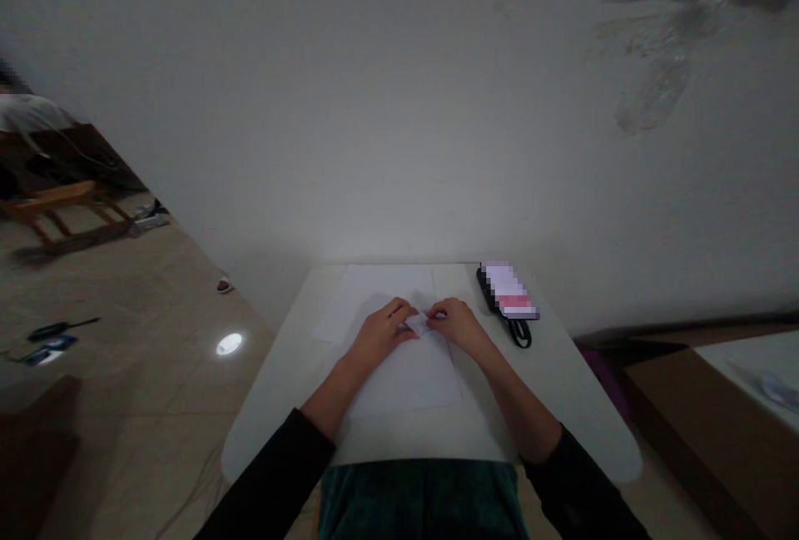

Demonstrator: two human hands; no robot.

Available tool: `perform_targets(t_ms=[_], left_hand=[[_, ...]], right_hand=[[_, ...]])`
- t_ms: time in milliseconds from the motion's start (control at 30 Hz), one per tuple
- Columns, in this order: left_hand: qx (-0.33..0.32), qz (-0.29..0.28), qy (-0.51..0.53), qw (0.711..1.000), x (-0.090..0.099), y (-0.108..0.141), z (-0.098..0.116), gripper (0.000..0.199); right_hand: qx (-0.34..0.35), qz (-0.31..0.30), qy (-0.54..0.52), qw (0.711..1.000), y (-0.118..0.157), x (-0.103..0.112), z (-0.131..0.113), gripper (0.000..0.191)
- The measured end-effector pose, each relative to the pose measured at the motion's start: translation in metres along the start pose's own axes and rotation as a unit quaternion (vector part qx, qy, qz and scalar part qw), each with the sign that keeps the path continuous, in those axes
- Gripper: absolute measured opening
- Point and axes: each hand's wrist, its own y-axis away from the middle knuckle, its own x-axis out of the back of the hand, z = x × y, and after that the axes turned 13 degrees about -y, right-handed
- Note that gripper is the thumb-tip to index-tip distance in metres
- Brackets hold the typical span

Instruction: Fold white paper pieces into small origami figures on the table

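My left hand (pixel 380 336) and my right hand (pixel 459 328) meet above the middle of a white table (pixel 280 407), and their fingertips pinch a small folded piece of white paper (pixel 417 324) from both sides. Its exact folds are mostly hidden by my fingers. Under my hands lies a flat sheet of white paper (pixel 405 382), and a second sheet (pixel 374 299) lies beyond it towards the wall.
A black phone-like object with a pixelated pink-and-white top (pixel 505 290) and a black cable (pixel 519 334) lie at the table's far right. A wall rises behind the table. A seated person (pixel 31 116) and a wooden stool (pixel 62 207) are at far left.
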Motion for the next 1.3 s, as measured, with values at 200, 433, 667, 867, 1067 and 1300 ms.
perform_targets(t_ms=[200,433,667,867,1067,1300], left_hand=[[-0.008,-0.049,-0.036,0.998,0.002,-0.006,0.002,0.036],[-0.009,-0.064,-0.035,0.997,0.016,-0.008,0.011,0.037],[0.008,-0.231,-0.049,0.972,0.042,-0.051,0.009,0.017],[-0.016,-0.342,-0.114,0.933,0.036,-0.089,0.009,0.019],[-0.078,-0.296,-0.144,0.941,0.031,-0.083,0.008,0.012],[-0.121,-0.229,-0.154,0.953,0.031,-0.075,0.007,0.009]], right_hand=[[-0.016,0.0,0.037,0.999,0.002,-0.002,-0.004,0.017],[0.008,0.031,0.09,0.995,0.013,-0.008,-0.01,0.01],[0.035,0.029,0.107,0.993,0.016,-0.008,-0.013,0.009],[0.042,0.03,0.109,0.993,0.016,-0.008,-0.01,0.008],[0.042,0.026,0.13,0.99,0.017,-0.009,-0.013,0.007],[0.037,0.013,0.136,0.99,0.02,0.001,-0.013,0.005]])
